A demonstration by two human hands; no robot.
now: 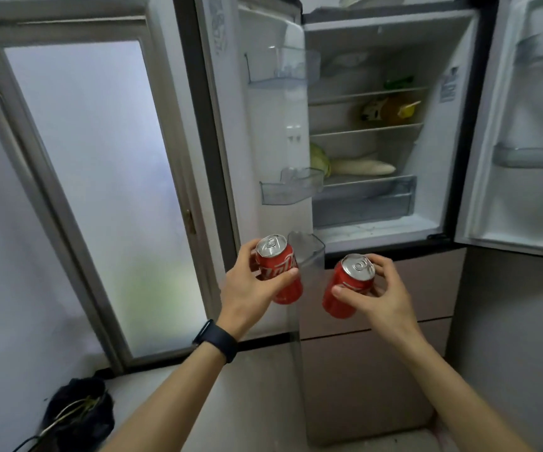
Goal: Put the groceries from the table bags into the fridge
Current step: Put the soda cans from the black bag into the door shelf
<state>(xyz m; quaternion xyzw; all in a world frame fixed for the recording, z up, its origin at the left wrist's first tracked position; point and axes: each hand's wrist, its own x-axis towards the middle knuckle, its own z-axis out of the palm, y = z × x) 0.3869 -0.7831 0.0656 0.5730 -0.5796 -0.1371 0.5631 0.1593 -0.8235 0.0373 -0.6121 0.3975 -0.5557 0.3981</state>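
Plainly mid-delivery: the left can [280, 272] is wrapped by the curled fingers and thumb of the left hand [250, 291], and the right can [348, 288] is gripped the same way by the right hand [381, 298]. Both are held just in front of the open fridge [452, 93], below its shelves.

The next move likely calls for lifting each can to a free spot, and the lowest door bin [307, 252], just beside the left can, looks nearest. Inside, a cabbage [320, 158] and a white radish [361, 166] take up the lower shelf, with a yellow bottle [394, 109] higher up. A black bag [77, 412] lies on the floor.

2 hands [247, 288], 2 cans [280, 272], open fridge [452, 158]
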